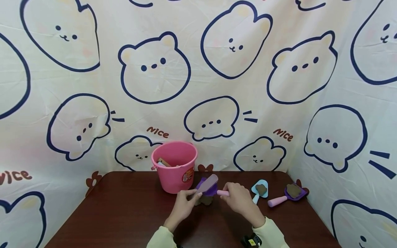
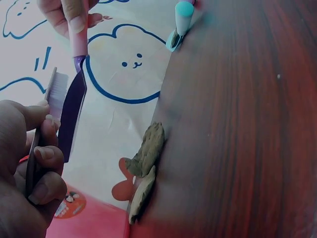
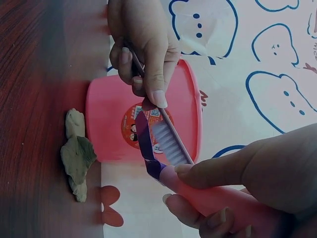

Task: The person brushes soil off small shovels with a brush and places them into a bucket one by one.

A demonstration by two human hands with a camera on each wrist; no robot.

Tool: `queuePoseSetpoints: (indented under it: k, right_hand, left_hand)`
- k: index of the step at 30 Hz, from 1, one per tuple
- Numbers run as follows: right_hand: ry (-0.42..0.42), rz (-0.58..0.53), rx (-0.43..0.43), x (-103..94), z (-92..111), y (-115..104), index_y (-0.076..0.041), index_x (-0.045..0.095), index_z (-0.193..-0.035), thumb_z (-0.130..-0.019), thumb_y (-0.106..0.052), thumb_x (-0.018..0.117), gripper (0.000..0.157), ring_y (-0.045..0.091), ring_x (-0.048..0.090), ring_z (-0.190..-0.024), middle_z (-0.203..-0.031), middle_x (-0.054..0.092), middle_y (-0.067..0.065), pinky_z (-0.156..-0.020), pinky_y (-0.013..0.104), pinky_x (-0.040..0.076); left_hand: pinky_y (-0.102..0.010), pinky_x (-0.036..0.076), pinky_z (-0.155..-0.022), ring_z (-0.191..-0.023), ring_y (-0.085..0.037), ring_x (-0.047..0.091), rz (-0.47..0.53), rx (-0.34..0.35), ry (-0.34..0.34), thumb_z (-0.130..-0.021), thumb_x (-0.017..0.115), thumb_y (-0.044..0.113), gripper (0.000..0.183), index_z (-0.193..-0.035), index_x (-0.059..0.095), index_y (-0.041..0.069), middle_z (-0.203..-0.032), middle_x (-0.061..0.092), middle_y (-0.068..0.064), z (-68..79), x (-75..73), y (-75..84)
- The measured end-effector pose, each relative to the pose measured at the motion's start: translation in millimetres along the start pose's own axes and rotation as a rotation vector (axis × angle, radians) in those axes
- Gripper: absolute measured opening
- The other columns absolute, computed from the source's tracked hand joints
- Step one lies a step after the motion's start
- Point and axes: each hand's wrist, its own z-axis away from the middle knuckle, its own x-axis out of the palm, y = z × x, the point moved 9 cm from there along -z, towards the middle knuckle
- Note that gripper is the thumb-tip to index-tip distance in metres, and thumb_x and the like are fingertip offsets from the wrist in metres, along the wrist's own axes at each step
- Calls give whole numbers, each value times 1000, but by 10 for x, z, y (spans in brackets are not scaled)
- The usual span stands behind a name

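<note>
My left hand (image 1: pixel 183 206) grips the handle of a brush (image 1: pixel 208 183) with pale bristles. A toy shovel (image 1: pixel 212 190) with a purple blade and pink handle is in my right hand (image 1: pixel 239 199), fingers wrapped round the handle. In the right wrist view the bristles (image 3: pixel 168 144) face the shovel's blade (image 3: pixel 144 136), close alongside it; whether they touch I cannot tell. Both tools are held above the table. Below them lie lumps of brown clay (image 1: pixel 204 200), which the left wrist view shows as two pieces side by side, one darker clay lump (image 2: pixel 148 151) and one paler.
A pink bucket (image 1: pixel 173 177) stands at the back, left of my hands, with a few things inside. To the right lie a light-blue shovel (image 1: pixel 264 183) and another purple shovel (image 1: pixel 297 196), each bearing brown clay. Patterned cloth (image 1: pixel 214 82) hangs behind the brown table (image 1: pixel 133 206).
</note>
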Motion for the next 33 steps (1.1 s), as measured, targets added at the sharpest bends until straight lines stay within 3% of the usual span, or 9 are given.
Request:
queuePoseSetpoints:
  k: [5,12,23,33]
  right_hand:
    - [8,-6,-14,-20,-2,-24,-7,68,-98,-87,-21,81,21,16,55,-64,-78,64,0,-61,35,48]
    - [17,-10,-21,-74,14,-50,-8,68,-97,-87,-21,81,20,16,54,-63,-76,63,-1,-59,34,47]
    - [4,-20,-12,-83,24,-36,-8,69,-97,-87,-21,81,20,16,54,-64,-77,63,-1,-60,34,46]
    - [6,-10,-15,-106,41,-47,-10,68,-95,-87,-21,81,19,16,54,-65,-79,64,-1,-62,35,48]
  left_hand:
    - [-19,52,-64,-76,-12,61,42,-18,-35,-99,68,22,27,-116,75,2,-91,69,-16,2,53,2]
    - [-20,50,-62,-77,-10,60,7,-9,-34,-100,67,23,29,-117,74,0,-96,71,-21,3,41,-17]
    - [-20,44,-60,-69,-5,54,-49,3,-2,-99,68,24,27,-113,76,2,-85,67,-6,-10,-31,-68]
    - [-22,50,-72,-85,-9,62,-82,3,19,-99,68,24,32,-118,74,-1,-108,75,-12,-25,-110,-127]
